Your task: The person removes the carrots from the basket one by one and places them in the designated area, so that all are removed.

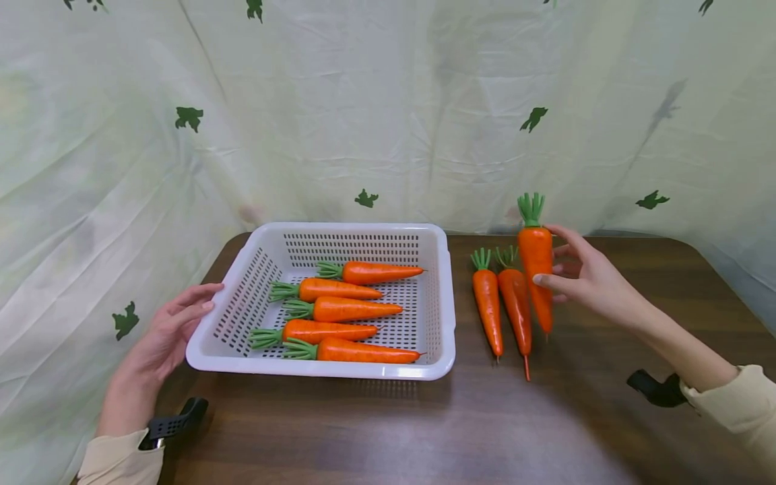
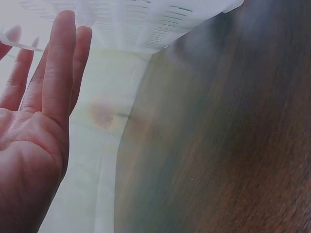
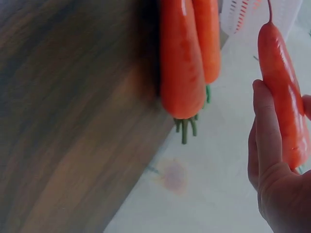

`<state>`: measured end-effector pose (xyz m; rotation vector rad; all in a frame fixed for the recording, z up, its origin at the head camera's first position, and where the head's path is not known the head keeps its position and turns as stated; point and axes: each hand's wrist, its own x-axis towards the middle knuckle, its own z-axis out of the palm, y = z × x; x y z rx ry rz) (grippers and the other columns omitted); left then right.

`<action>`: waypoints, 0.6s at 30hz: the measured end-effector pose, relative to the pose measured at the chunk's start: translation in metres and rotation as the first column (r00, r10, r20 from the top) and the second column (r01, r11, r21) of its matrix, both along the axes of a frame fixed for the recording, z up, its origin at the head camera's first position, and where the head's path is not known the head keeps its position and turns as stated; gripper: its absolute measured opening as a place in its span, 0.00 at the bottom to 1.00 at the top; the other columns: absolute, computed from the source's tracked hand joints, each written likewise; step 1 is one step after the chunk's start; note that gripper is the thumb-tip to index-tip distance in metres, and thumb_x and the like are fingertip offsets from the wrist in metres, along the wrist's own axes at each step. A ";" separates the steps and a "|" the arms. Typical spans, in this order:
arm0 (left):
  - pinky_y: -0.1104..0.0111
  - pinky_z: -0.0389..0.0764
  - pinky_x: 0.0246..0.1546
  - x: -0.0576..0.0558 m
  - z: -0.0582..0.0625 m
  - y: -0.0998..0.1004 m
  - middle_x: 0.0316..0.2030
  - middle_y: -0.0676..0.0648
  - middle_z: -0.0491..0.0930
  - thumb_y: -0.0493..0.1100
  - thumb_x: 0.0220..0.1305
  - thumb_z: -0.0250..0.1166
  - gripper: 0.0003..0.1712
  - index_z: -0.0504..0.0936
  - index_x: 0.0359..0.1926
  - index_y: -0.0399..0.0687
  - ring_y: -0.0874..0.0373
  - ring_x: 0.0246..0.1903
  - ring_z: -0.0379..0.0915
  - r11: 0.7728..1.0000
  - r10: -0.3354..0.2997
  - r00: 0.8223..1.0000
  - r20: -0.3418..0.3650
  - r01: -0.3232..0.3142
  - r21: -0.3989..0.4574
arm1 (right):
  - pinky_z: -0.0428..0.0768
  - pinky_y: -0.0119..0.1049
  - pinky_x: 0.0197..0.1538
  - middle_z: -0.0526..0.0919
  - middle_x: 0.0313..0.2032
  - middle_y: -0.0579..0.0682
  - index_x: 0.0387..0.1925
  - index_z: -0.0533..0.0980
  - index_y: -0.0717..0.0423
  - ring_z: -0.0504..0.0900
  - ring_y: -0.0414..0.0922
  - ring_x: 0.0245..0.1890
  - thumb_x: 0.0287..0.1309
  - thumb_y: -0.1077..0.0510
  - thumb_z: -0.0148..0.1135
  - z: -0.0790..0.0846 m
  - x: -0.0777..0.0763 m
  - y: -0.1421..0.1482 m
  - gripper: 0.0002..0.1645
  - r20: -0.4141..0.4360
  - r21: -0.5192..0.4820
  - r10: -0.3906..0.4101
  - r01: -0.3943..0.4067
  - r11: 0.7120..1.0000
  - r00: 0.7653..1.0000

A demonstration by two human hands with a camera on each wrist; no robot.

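Note:
A white plastic basket point(image 1: 321, 370) with slotted walls holds several orange carrots point(image 1: 358, 309) with green tops. My left hand point(image 1: 174, 330) grips the basket's left rim; in the left wrist view, the rim runs between thumb and fingers of that hand point(image 2: 39, 121). With my right hand point(image 1: 585, 269) I hold another carrot point(image 1: 535, 252) between thumb and fingers, its green top up and its tip down. Two more carrots, one on the left point(image 1: 488, 306) and one on the right point(image 1: 515, 310), lie side by side between the basket and my right hand.
Everything stands on a dark brown wooden table point(image 1: 364, 431). A pale curtain point(image 1: 388, 121) with green leaf shapes hangs behind it and along the sides. Dark straps point(image 1: 172, 424) sit at both wrists.

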<state>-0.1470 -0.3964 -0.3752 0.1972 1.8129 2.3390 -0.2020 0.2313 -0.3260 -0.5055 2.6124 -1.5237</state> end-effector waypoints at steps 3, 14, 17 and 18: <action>0.50 0.80 0.47 0.000 0.000 0.000 0.57 0.52 0.75 0.34 0.76 0.44 0.23 0.78 0.61 0.58 0.54 0.51 0.79 1.000 -0.001 1.000 0.000 0.001 0.002 | 0.86 0.44 0.33 0.69 0.54 0.62 0.76 0.49 0.46 0.81 0.44 0.41 0.62 0.60 0.67 -0.005 0.000 0.005 0.50 0.016 0.005 -0.002 0.002 1.000 1.000; 0.52 0.79 0.48 0.001 -0.002 -0.001 0.57 0.52 0.75 0.34 0.76 0.46 0.23 0.77 0.61 0.57 0.55 0.51 0.79 1.000 0.001 1.000 0.009 -0.001 0.002 | 0.86 0.47 0.32 0.70 0.50 0.64 0.76 0.47 0.52 0.82 0.49 0.39 0.62 0.59 0.67 -0.022 -0.003 0.018 0.50 0.047 0.077 -0.015 0.012 0.997 0.999; 0.51 0.80 0.47 0.000 -0.002 -0.001 0.57 0.52 0.75 0.34 0.76 0.46 0.22 0.77 0.62 0.57 0.55 0.51 0.79 1.000 0.003 1.000 0.010 -0.003 -0.002 | 0.86 0.46 0.31 0.71 0.49 0.65 0.76 0.48 0.54 0.82 0.51 0.39 0.62 0.58 0.67 -0.026 -0.003 0.022 0.50 0.046 0.117 -0.029 0.023 0.993 0.999; 0.52 0.80 0.47 0.000 -0.002 -0.001 0.57 0.52 0.75 0.34 0.76 0.46 0.22 0.77 0.62 0.57 0.55 0.51 0.79 1.000 0.004 1.000 0.010 -0.004 -0.003 | 0.86 0.46 0.31 0.71 0.49 0.65 0.76 0.48 0.55 0.82 0.52 0.39 0.62 0.57 0.67 -0.028 -0.003 0.023 0.50 0.049 0.126 -0.032 0.025 0.992 0.998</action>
